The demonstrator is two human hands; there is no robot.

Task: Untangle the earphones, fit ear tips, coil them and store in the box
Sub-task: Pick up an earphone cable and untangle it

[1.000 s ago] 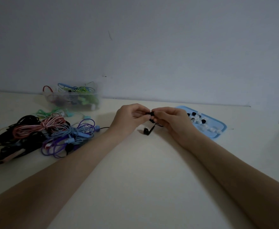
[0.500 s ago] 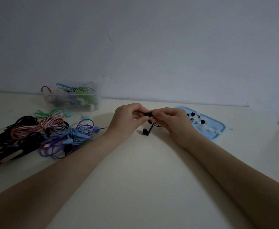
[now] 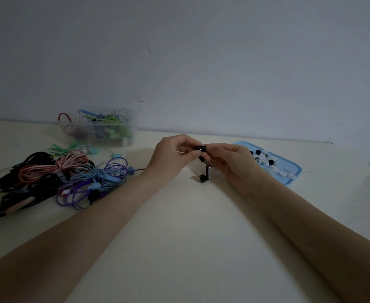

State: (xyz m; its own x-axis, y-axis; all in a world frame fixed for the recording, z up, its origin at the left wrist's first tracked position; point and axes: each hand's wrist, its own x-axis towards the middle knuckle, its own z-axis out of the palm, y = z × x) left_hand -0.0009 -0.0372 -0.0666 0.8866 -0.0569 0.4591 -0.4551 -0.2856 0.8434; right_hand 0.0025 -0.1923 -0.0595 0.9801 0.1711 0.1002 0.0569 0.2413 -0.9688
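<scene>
Above the desk (image 3: 190, 237), both hands fit a tip.
Left hand (image 3: 173, 157) and right hand (image 3: 232, 162) pinch one black earbud (image 3: 200, 148) together, likely steadying it; its twin (image 3: 204, 177) dangles.

A cream tabletop (image 3: 184, 248) is carrying a heap of tangled earphones (image 3: 55, 178) at its left. A clear box (image 3: 99, 132) of cables is sitting behind them, and a blue tray (image 3: 289, 171) of ear tips is lying at the right.

bare table (image 3: 179, 248) in front, cable pile (image 3: 55, 178) left, clear box (image 3: 100, 132) behind it, blue tray (image 3: 289, 171) right
</scene>
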